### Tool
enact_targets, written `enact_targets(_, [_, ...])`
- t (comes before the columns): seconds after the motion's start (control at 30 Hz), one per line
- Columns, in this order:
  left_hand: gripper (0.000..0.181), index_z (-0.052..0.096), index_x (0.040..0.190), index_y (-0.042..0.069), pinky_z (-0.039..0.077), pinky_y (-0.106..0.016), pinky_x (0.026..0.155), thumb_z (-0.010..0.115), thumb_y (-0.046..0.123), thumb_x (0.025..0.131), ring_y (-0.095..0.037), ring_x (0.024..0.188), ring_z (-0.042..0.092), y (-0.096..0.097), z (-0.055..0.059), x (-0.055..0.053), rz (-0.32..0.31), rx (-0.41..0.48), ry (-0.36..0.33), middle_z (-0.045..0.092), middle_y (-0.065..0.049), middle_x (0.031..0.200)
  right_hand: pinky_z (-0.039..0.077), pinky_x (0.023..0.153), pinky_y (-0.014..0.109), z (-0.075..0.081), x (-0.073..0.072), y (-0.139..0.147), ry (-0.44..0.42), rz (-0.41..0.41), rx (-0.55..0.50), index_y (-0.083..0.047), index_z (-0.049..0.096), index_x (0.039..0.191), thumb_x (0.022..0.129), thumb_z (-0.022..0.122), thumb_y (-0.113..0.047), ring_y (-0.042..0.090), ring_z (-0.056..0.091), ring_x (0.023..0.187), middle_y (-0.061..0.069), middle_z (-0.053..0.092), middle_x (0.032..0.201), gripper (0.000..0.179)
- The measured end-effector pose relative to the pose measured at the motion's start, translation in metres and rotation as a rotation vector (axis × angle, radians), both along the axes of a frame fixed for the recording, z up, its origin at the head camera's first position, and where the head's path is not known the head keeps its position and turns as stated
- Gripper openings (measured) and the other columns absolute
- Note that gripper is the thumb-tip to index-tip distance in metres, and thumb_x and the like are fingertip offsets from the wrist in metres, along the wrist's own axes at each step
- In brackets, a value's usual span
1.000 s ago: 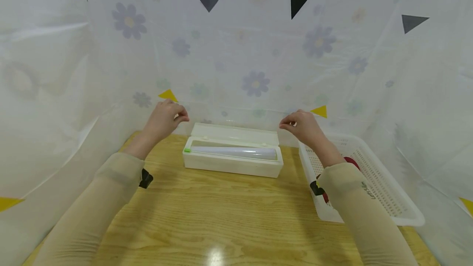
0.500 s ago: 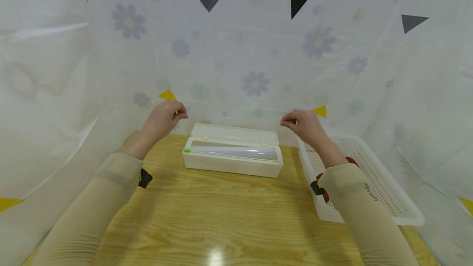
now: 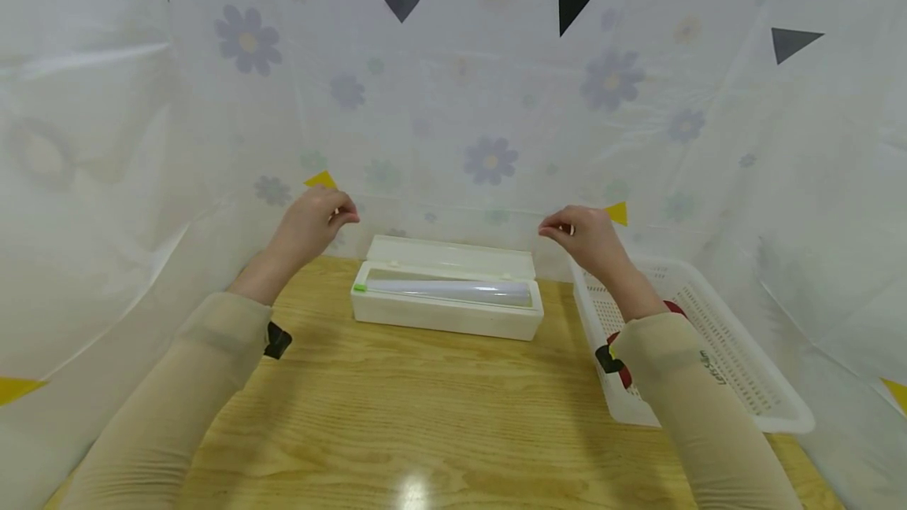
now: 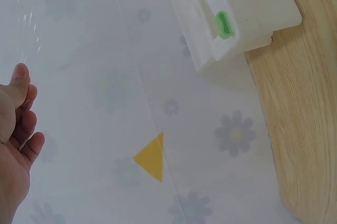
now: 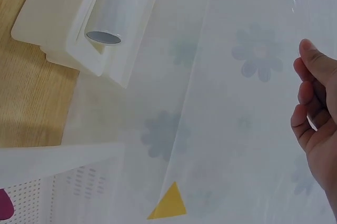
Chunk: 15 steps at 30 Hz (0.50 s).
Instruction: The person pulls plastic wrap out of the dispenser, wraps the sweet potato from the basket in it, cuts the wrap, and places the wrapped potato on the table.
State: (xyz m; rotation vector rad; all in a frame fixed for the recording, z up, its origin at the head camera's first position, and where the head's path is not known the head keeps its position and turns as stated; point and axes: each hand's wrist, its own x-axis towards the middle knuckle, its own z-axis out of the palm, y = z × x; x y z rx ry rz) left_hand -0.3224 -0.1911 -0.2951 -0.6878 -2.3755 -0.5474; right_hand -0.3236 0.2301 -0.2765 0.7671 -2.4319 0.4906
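Both hands hang in the air above a white dispenser box (image 3: 446, 318), thumbs against curled fingers. My left hand (image 3: 312, 219) and my right hand (image 3: 584, 238) each pinch an end of nearly invisible cling film. Its glints show above the left thumb (image 4: 20, 74) in the left wrist view and near the right thumb in the right wrist view; its edges cannot be made out. In the box, whose lid (image 3: 449, 256) is tipped back, lies a roll of cling film (image 3: 453, 290). A green slider (image 3: 360, 288) sits at the box's left end.
A white perforated basket (image 3: 779, 417) stands at the right under my right forearm, with dark red things (image 3: 623, 378) partly hidden inside. The box rests on a wooden table (image 3: 425, 415). Behind it hangs a flowered curtain (image 3: 439, 116) with triangle stickers.
Both hands have risen slightly above the box, still pinching. The right hand has shifted a little to the right. Box, roll and basket stay in place.
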Motion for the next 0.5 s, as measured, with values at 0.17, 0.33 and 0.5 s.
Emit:
enact_targets(0.17, [0.008,0.065,0.086,0.004,0.045,-0.037,0.068,0.066,0.013,0.086,-0.025,0.077,0.052,-0.0008,0.0008,-0.0004,0.002,0.009,0.046,0.062,-0.01,0.081,0.04,0.057,0.03,0.0013,-0.002,-0.0004,0.03,0.013,-0.007,-0.008,0.074,0.091,0.085,0.069,-0.018,0.013,0.049,0.062,0.005,0.068,0.079,0.012])
enact_targets(0.33, [0.008,0.065,0.085,0.005,0.043,-0.036,0.067,0.068,0.012,0.085,-0.023,0.075,0.051,-0.0008,0.0042,0.0004,-0.008,0.022,0.082,0.063,-0.009,0.08,0.04,0.057,0.03,0.0039,-0.0014,-0.0005,0.042,0.022,-0.022,-0.008,0.074,0.091,0.085,0.07,-0.017,0.014,0.05,0.062,0.005,0.068,0.079,0.011])
enact_targets(0.5, [0.009,0.065,0.084,0.004,0.045,-0.039,0.071,0.068,0.012,0.084,-0.024,0.075,0.051,0.0004,0.0063,0.0009,-0.014,0.035,0.105,0.063,-0.01,0.079,0.041,0.058,0.03,0.0041,-0.0001,-0.0008,0.036,0.003,-0.028,-0.008,0.074,0.092,0.086,0.069,-0.018,0.015,0.051,0.064,0.005,0.068,0.08,0.013])
